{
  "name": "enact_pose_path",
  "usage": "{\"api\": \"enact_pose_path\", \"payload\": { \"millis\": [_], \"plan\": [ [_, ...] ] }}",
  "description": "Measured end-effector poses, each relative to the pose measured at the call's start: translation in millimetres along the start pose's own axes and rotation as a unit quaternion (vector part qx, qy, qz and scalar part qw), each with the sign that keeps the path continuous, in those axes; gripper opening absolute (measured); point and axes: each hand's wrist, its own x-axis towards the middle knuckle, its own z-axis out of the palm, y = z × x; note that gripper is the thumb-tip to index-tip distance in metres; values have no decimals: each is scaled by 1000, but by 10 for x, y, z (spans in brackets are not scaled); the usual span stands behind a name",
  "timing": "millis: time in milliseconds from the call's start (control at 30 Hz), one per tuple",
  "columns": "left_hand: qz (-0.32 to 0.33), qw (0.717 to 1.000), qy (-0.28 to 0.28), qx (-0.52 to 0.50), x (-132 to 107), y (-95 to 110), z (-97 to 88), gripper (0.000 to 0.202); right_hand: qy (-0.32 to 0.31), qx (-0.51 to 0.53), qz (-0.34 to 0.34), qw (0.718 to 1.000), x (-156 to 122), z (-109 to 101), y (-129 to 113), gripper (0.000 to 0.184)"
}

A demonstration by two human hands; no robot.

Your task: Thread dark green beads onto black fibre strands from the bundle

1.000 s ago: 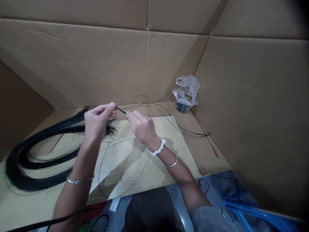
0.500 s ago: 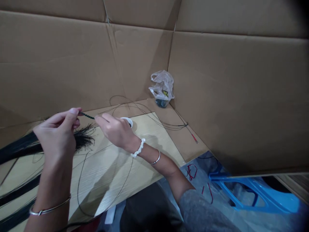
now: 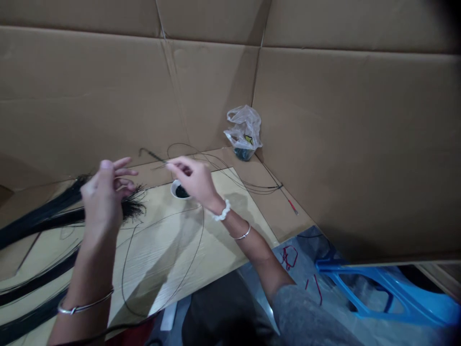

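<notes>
My right hand (image 3: 194, 179) pinches a thin black wire (image 3: 153, 155) whose short beaded end sticks out to the left of its fingertips. The rest of that wire hangs in a long loop (image 3: 194, 262) over the pale wooden board (image 3: 201, 240). Just below the right hand stands a small white cup (image 3: 179, 191) with dark beads in it. My left hand (image 3: 104, 192) is held up a little to the left, fingers spread and holding nothing, slightly blurred. Behind it lies the frayed end of a thick bundle of black wires (image 3: 46, 216).
Cardboard walls (image 3: 324, 134) close in the back and right. A crumpled clear plastic bag (image 3: 244, 129) sits in the far corner, with loose wires (image 3: 252, 185) beside it. Red wire scraps (image 3: 288, 255) and a blue plastic stool (image 3: 378, 293) lie at lower right.
My left hand has let go of the beaded wire end and opened. My right hand has lifted the wire up and to the right, uncovering the white cup.
</notes>
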Motion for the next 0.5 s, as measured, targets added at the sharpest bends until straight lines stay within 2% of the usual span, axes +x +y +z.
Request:
{"api": "enact_pose_path", "payload": {
  "millis": [67,167,233,300,333,367,433,500],
  "plan": [
    [-13,998,-48,41,-120,-52,87,45,19,138,99,985,-15,-131,150,26],
    [8,969,-211,132,-461,-195,365,45,50,265,168,948,-123,-309,342,32],
    [11,939,-313,141,-751,-325,622,65,77,304,195,929,-230,-397,412,34],
    [13,919,-378,109,-1028,-456,875,84,100,328,209,916,-335,-462,448,33],
    [-9,908,-411,86,-1142,-514,979,88,113,337,209,911,-380,-491,466,32],
    [-42,892,-446,62,-1232,-561,1060,89,126,345,206,907,-418,-522,492,31],
    [-98,859,-500,46,-1321,-621,1132,78,162,353,199,900,-481,-603,582,31],
    [-114,843,-523,57,-1277,-638,1080,63,206,336,205,896,-545,-726,729,32]
  ]
}}
